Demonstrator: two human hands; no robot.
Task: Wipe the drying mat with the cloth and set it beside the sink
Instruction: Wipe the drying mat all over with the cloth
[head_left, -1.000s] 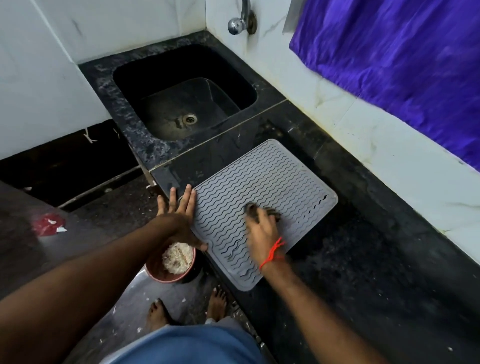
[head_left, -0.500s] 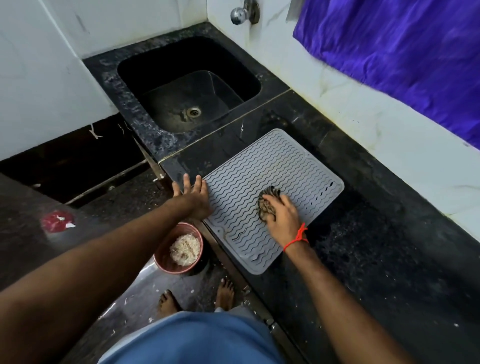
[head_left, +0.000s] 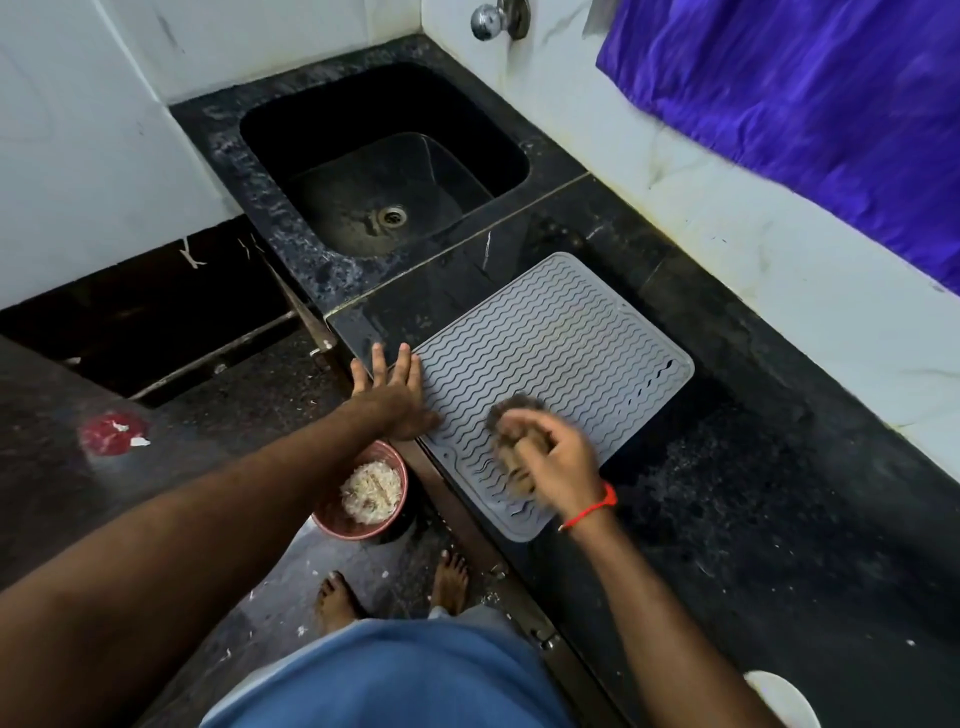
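- Where the bench (head_left: 727, 519) edge runs nearest the viewer, the grey drying mat (head_left: 561, 353) lies with its near corner at that edge, above a bowl (head_left: 363, 493) on the floor.
- Right hand (head_left: 561, 457): fingers curled tight around a bunched cloth (head_left: 511, 431), pressed on the mat's near part; blurred.
- Left hand (head_left: 395, 395): fingers spread flat, gripping nothing, pinning the mat's left edge.
- Risk: a hard stroke could slide the mat off the edge if the left hand lifts.
- Sink (head_left: 384, 171) lies beyond, near the mat's far corner.
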